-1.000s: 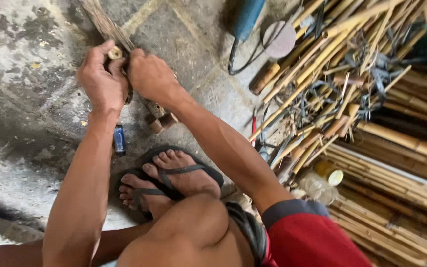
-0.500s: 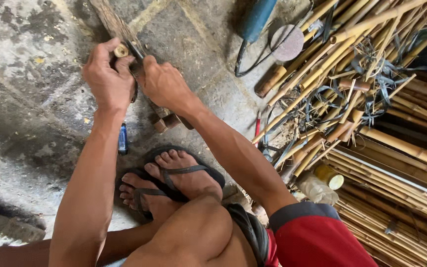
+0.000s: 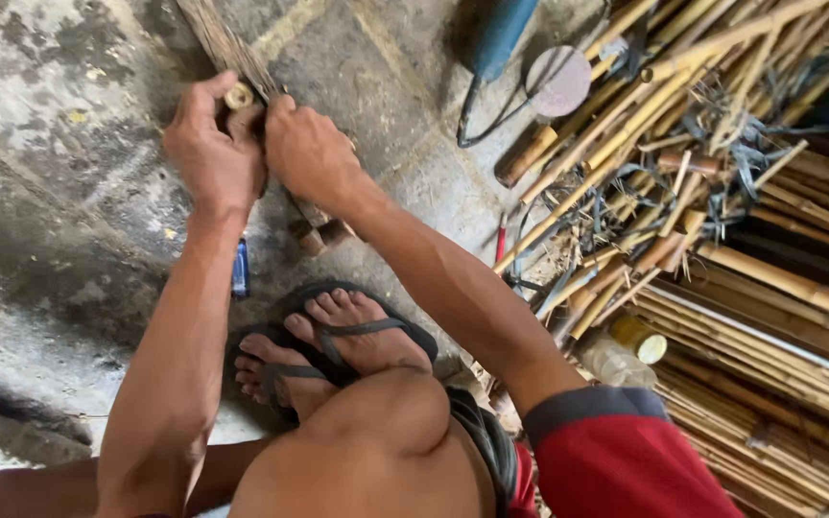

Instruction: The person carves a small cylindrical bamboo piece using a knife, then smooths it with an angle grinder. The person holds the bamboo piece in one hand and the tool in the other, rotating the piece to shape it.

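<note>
Bamboo — a short pale round bamboo piece (image 3: 238,95) pinched in the left hand (image 3: 211,153), right hand (image 3: 307,153) clenched on the rough wooden stick (image 3: 223,43) — one slip could nick fingers.

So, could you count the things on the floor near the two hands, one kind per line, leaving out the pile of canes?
Wooden plank under the left hand and right hand: 1
Short round piece at the left hand's fingers: 1
Small wooden blocks: 2
Blue lighter-like thing: 1
Blue power tool: 1
Round disc: 1
Total: 7
</note>
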